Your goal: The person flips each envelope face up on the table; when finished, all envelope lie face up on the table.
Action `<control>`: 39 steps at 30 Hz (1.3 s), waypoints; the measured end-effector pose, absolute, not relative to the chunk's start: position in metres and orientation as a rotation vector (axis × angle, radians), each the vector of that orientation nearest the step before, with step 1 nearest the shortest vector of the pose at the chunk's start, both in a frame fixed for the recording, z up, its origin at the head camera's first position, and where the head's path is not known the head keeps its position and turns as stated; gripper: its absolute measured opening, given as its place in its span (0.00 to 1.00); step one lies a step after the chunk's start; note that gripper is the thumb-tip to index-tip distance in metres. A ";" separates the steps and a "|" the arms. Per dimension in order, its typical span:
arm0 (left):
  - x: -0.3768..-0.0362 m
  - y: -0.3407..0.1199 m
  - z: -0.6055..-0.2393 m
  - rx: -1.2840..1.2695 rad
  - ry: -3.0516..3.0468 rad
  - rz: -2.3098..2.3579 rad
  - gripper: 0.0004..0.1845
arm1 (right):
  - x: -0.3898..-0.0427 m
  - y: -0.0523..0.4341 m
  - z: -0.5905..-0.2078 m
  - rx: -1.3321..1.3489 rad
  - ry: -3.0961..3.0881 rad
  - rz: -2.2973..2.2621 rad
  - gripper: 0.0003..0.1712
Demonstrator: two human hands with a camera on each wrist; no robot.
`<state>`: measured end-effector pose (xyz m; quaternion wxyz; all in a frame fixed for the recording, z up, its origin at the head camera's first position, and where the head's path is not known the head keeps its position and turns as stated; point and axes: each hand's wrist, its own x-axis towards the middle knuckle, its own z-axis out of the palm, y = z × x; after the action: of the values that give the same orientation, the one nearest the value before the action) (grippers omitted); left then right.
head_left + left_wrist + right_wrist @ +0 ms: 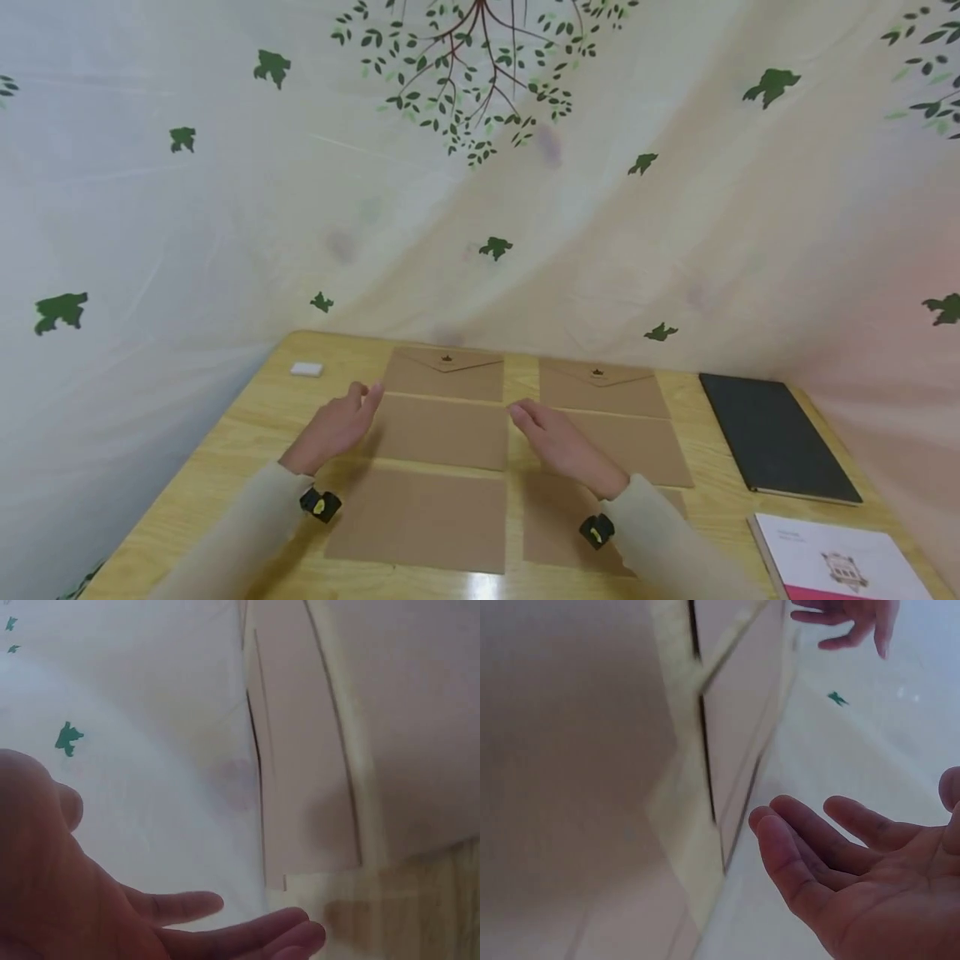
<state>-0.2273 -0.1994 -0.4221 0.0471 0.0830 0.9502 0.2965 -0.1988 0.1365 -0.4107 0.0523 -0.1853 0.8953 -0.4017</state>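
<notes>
Six flat, matte brown kraft-paper envelopes lie in two columns on my pale, grained wooden bench [247, 433]. The middle envelope of the left column [442, 432] is my landmark. My left hand [337, 425] hovers at its left edge, fingers straight and relaxed, palm facing inward, holding nothing. My right hand [558, 446] hovers at its right edge, open the same way, palm turned toward the left one. Far right of that envelope lies a smooth black rectangular notebook [776, 437]; beyond its far left sits a small white eraser [306, 368]
</notes>
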 end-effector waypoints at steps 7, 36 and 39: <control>-0.230 -0.191 -0.429 0.198 2.895 0.866 0.43 | -0.197 0.117 -0.427 -0.581 2.704 -1.070 0.35; -0.245 -0.178 -0.432 -0.014 2.895 0.706 0.47 | -0.193 0.116 -0.435 -0.598 2.715 -1.032 0.36; -0.245 -0.178 -0.433 -0.050 2.890 0.680 0.50 | -0.193 0.117 -0.436 -0.590 2.690 -1.046 0.35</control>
<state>-0.2452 -0.1783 -0.4326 0.0860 -0.0169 0.9696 0.2283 -0.1935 0.1174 -0.4357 0.0978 -0.1995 0.9088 -0.3532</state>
